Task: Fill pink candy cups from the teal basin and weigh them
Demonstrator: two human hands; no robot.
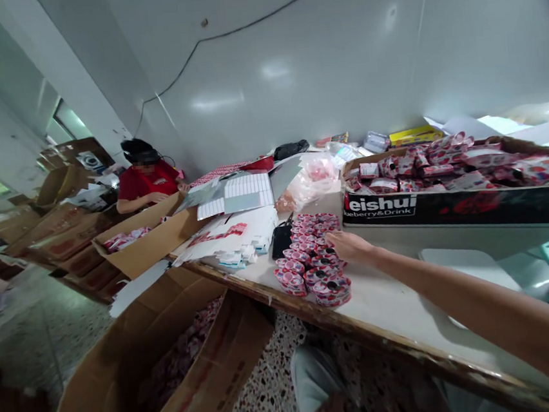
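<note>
Across the tabletop (384, 286), right of a black object (281, 240), patterned rolls (332, 290) are standing in rows; my right hand (349, 246) is touching their right side, its grip unclear; farther right, an open box (454, 213) is holding patterned pieces (469, 160).

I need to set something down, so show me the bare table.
Bare: the table between the patterned bundles, right forearm and front edge; also a narrower strip between the black carton and white panel. Crowded: left of the bundles, under flat sheets, and along the wall.
</note>
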